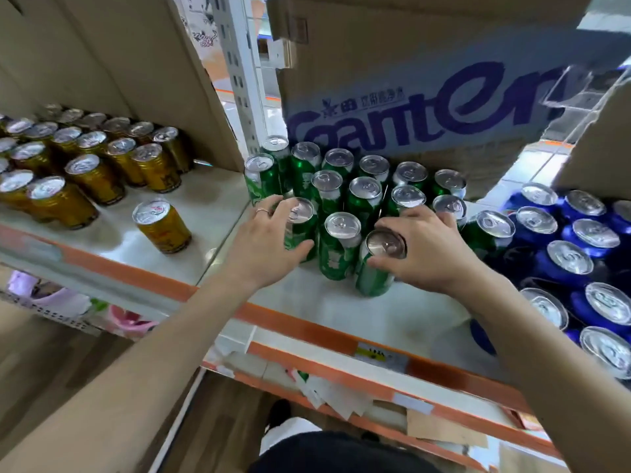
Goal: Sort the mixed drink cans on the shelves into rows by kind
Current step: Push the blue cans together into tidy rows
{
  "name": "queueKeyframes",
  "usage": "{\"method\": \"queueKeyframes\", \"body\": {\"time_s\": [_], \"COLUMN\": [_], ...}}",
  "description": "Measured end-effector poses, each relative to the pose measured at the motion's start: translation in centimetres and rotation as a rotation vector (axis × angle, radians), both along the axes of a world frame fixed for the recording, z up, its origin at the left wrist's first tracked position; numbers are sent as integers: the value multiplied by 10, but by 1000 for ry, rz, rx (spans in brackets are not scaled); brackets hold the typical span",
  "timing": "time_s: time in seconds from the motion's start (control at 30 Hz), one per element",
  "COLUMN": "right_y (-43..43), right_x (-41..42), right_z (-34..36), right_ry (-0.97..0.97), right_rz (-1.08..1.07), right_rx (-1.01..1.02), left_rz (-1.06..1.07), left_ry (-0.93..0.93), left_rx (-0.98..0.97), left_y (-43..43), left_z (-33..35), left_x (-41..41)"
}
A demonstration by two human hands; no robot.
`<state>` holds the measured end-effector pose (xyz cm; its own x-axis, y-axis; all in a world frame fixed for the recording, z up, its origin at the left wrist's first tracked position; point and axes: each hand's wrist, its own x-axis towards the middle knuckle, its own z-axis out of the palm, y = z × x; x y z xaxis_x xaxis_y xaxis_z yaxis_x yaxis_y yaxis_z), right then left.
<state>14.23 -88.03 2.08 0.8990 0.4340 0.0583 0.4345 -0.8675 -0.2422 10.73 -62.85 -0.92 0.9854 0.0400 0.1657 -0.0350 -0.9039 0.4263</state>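
Observation:
Several tall green cans (363, 196) stand in rows on the middle of the white shelf (358, 315). My left hand (269, 240) grips a green can (300, 227) at the front left of that group. My right hand (426, 250) grips another green can (375, 268) at the front of the group, thumb on its side. Several blue cans (577, 264) stand packed at the right of the shelf. Gold cans (85, 162) fill the neighbouring left shelf, and one gold can (162, 225) stands alone near its front edge.
A cardboard box with blue lettering (426, 107) sits behind the green cans. More cardboard boxes (119, 63) stand behind the gold cans. A perforated metal upright (239, 80) divides the two shelves. Orange shelf edges (341, 336) run along the front.

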Motion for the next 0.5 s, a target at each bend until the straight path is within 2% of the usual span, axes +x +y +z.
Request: {"method": "queueKeyframes", "body": {"time_s": [0.23, 0.33, 0.4, 0.5], "right_y": [28, 30, 27, 23], "right_x": [2, 3, 1, -2], "right_z": [13, 14, 12, 9], "right_ry": [13, 55, 83, 103], "right_rz": [-54, -107, -144, -175], "right_rx": [2, -27, -78, -134], "left_rz": [-131, -146, -178, -199], "left_ry": [-70, -188, -284, -312], "left_rx": [-29, -47, 25, 87], "left_y": [30, 45, 55, 62], "left_z": [3, 5, 6, 9], "left_x": [32, 39, 51, 75]}}
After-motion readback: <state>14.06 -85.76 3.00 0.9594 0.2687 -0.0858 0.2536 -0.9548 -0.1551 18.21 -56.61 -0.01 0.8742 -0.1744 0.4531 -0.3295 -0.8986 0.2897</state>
